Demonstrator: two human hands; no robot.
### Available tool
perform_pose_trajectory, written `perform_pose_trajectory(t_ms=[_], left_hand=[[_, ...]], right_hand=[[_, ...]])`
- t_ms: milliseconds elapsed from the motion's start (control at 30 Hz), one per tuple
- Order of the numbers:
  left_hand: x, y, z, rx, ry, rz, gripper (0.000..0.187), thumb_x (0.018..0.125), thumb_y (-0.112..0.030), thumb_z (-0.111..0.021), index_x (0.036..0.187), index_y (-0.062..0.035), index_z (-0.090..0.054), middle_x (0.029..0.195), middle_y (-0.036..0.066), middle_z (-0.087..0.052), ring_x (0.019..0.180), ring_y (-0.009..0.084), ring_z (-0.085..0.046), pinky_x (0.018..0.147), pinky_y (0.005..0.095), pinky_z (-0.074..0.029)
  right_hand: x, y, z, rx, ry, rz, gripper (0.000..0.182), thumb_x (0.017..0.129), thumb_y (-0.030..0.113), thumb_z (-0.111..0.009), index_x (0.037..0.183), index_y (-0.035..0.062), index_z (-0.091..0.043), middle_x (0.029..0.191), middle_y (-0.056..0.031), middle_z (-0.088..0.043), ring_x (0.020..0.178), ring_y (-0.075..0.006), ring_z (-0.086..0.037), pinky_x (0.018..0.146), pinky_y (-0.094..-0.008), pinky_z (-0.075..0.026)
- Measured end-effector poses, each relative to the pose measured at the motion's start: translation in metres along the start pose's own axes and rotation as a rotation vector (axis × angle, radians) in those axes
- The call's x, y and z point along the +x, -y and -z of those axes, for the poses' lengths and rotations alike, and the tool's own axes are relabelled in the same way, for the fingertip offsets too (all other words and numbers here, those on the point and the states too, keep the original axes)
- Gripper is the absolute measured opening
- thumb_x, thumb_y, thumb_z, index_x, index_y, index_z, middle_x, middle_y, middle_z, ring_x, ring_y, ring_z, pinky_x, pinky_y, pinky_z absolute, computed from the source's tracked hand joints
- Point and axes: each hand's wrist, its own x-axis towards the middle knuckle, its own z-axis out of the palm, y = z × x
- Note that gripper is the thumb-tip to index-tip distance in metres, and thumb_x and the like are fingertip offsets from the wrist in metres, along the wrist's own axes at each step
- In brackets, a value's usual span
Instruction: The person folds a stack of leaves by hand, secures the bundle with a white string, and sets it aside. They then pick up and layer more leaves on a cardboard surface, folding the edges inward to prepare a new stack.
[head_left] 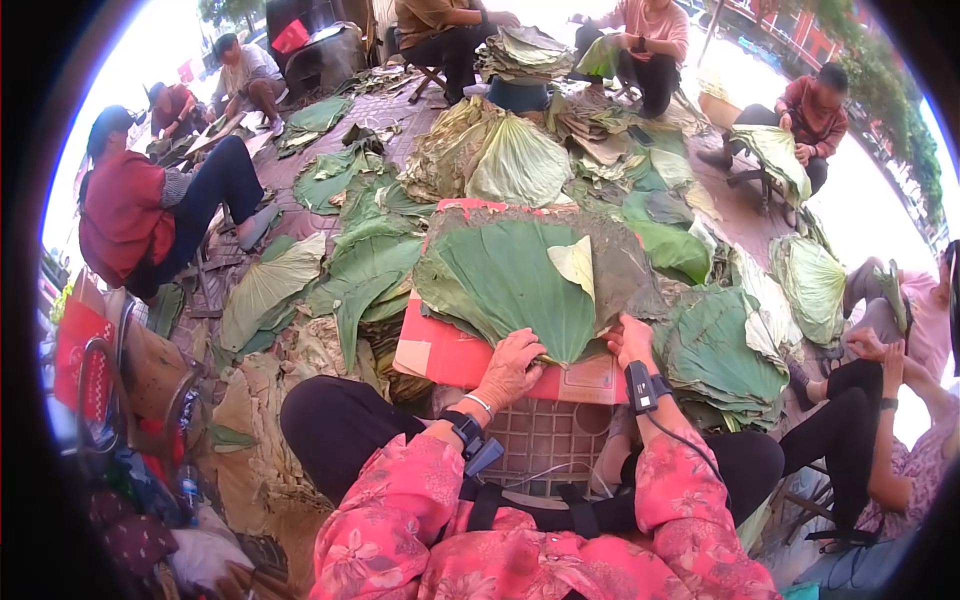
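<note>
Hands [512, 368], their grip unclear, touch the near edge of the leaf stack [500, 270], red cardboard [588, 378] showing between them.

No readable text or labels anywhere.

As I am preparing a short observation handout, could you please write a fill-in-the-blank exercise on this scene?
The cardboard beneath the stacked leaves is coloured ___.
The large leaf on top is coloured ___.
Of the left hand and the right hand, the one closer to that leaf's pointed tip is the ___.

Missing words: red; green; left
</note>
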Motion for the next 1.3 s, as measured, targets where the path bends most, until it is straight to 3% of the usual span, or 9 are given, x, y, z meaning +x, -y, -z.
perform_pose_trajectory(t_ms=[267, 367, 467, 600, 700, 833, 1033, 1133, 1300], left_hand=[[0.003, -0.001, -0.002, -0.024, -0.050, 0.008, 0.020, 0.070, -0.008, -0.063, 0.089, -0.0054, -0.059, 0.097, 0.011, -0.055, 0.104, 0.0297, -0.049, 0.085, 0.0403, -0.040], [0.010, 0.001, -0.001, -0.152, -0.125, 0.101, 0.017, 0.075, -0.008, -0.062, 0.091, -0.0033, -0.060, 0.091, 0.013, -0.058, 0.095, 0.0294, -0.054, 0.081, 0.0372, -0.043], [0.012, 0.013, -0.005, -0.503, -0.081, 0.438, 0.017, 0.079, -0.010, -0.060, 0.094, -0.0014, -0.060, 0.085, 0.015, -0.059, 0.084, 0.0288, -0.058, 0.075, 0.0336, -0.045], [0.012, 0.014, -0.001, -0.650, -0.046, 0.478, 0.019, 0.080, -0.009, -0.061, 0.097, -0.0007, -0.060, 0.088, 0.014, -0.061, 0.080, 0.0284, -0.059, 0.074, 0.0311, -0.045], [0.010, 0.017, -0.006, -0.686, -0.061, 0.470, 0.018, 0.077, -0.007, -0.063, 0.095, -0.0018, -0.061, 0.092, 0.013, -0.061, 0.086, 0.0283, -0.058, 0.077, 0.0326, -0.045], [0.009, 0.011, -0.001, -0.296, -0.093, 0.153, 0.019, 0.072, -0.004, -0.065, 0.091, -0.0033, -0.062, 0.093, 0.012, -0.061, 0.094, 0.0285, -0.056, 0.081, 0.0359, -0.044], [0.010, 0.005, 0.001, -0.148, -0.048, 0.039, 0.023, 0.063, -0.004, -0.066, 0.085, -0.0057, -0.060, 0.092, 0.009, -0.058, 0.097, 0.0286, -0.053, 0.083, 0.0383, -0.042], [0.007, -0.001, 0.001, -0.068, -0.028, 0.051, 0.026, 0.062, -0.006, -0.067, 0.087, -0.0066, -0.061, 0.097, 0.009, -0.057, 0.102, 0.0282, -0.051, 0.085, 0.0391, -0.041], [0.007, -0.003, 0.001, -0.049, 0.011, 0.058, 0.028, 0.060, -0.008, -0.066, 0.087, -0.0068, -0.060, 0.101, 0.008, -0.055, 0.105, 0.0282, -0.049, 0.087, 0.0390, -0.039]], right_hand=[[-0.007, -0.003, 0.003, -0.129, 0.103, 0.106, 0.016, 0.075, 0.011, -0.064, 0.080, 0.0085, -0.049, 0.072, -0.0039, -0.060, 0.057, -0.0180, -0.063, 0.037, -0.0257, -0.040], [-0.007, -0.005, 0.002, -0.157, 0.084, 0.133, 0.015, 0.075, 0.012, -0.063, 0.079, 0.0078, -0.049, 0.071, -0.0055, -0.060, 0.055, -0.0194, -0.063, 0.036, -0.0259, -0.039], [-0.009, -0.003, 0.002, -0.198, 0.072, 0.137, 0.015, 0.078, 0.015, -0.060, 0.079, 0.0052, -0.050, 0.071, -0.0094, -0.060, 0.054, -0.0211, -0.062, 0.036, -0.0263, -0.039], [-0.011, 0.002, 0.002, -0.291, 0.053, 0.078, 0.024, 0.081, 0.023, -0.057, 0.086, 0.0002, -0.052, 0.073, -0.0156, -0.062, 0.052, -0.0228, -0.061, 0.036, -0.0269, -0.039], [-0.019, 0.014, 0.005, -0.436, 0.108, 0.007, 0.031, 0.082, 0.028, -0.056, 0.089, -0.0023, -0.055, 0.074, -0.0167, -0.063, 0.051, -0.0219, -0.061, 0.036, -0.0272, -0.039], [-0.031, 0.030, 0.011, -0.806, 0.179, 0.040, 0.034, 0.082, 0.029, -0.058, 0.078, -0.0045, -0.059, 0.063, -0.0124, -0.062, 0.046, -0.0175, -0.058, 0.038, -0.0308, -0.041], [-0.031, 0.021, -0.002, -0.728, 0.188, 0.575, 0.023, 0.079, 0.023, -0.063, 0.078, -0.0002, -0.062, 0.063, -0.0088, -0.062, 0.051, -0.0132, -0.058, 0.042, -0.0255, -0.043], [-0.028, 0.006, -0.015, -0.921, 0.095, 0.918, 0.020, 0.078, 0.020, -0.064, 0.078, -0.0006, -0.061, 0.062, -0.0068, -0.061, 0.053, -0.0112, -0.057, 0.044, -0.0257, -0.044], [-0.025, 0.012, -0.013, -0.670, 0.137, 0.556, 0.019, 0.079, 0.018, -0.061, 0.079, -0.0009, -0.062, 0.064, -0.0065, -0.062, 0.045, -0.0124, -0.055, 0.044, -0.0253, -0.044]])
